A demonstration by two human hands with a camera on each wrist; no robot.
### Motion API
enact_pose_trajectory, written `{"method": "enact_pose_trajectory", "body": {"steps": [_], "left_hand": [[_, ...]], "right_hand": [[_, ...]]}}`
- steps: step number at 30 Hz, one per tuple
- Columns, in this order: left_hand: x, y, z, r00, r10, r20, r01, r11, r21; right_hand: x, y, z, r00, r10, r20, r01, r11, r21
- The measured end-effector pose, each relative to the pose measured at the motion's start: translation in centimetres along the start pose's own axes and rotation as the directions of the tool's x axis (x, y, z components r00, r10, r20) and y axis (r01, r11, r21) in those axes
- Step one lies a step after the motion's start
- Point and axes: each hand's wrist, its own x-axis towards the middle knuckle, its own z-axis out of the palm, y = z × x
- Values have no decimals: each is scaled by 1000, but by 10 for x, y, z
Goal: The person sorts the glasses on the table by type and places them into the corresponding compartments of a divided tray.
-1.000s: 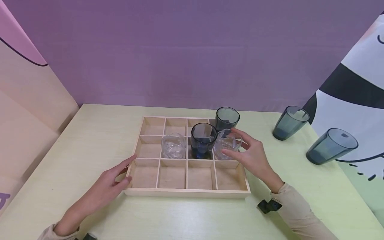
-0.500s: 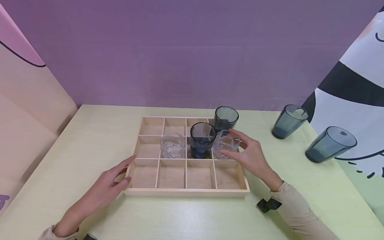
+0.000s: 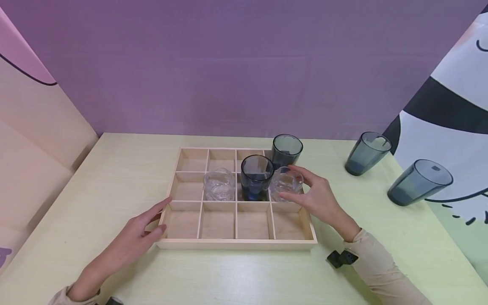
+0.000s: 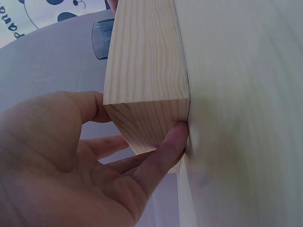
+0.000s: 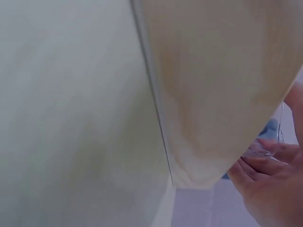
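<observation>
My right hand (image 3: 318, 195) pinches a clear drinking glass (image 3: 284, 184) between thumb and fingers, upright at the rightmost compartment of the middle row of a wooden divided tray (image 3: 236, 244). Whether its base touches the tray floor I cannot tell. In the right wrist view the tray wall (image 5: 213, 85) hides most of that glass. My left hand (image 3: 133, 237) rests its fingers and thumb against the tray's left side; the left wrist view shows the fingers (image 4: 161, 156) fairly straight against the wood. In the tray's middle row stand another clear glass (image 3: 220, 185) and a dark tinted glass (image 3: 257, 173).
A second tinted glass (image 3: 287, 148) stands in the back right corner compartment. Two more tinted glasses, one farther back (image 3: 367, 153) and one nearer (image 3: 419, 182), stand on the table (image 3: 236, 275) to the right. A purple backdrop (image 3: 244, 67) rises behind the table.
My right hand has moved slightly left and lower with the clear glass, deeper into its compartment. The left hand stays in place at the tray's side.
</observation>
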Motion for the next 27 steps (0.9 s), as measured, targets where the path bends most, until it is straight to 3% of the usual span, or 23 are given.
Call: {"method": "enact_pose_trajectory", "body": {"steps": [10, 27], "left_hand": [[0, 1, -1, 1000, -1, -4, 2, 1000, 14], [0, 2, 0, 1000, -14, 2, 14, 1000, 4]], "right_hand": [[2, -2, -10, 994, 53, 97, -34, 981, -190], [0, -4, -15, 984, 42, 175, -10, 983, -182]]}}
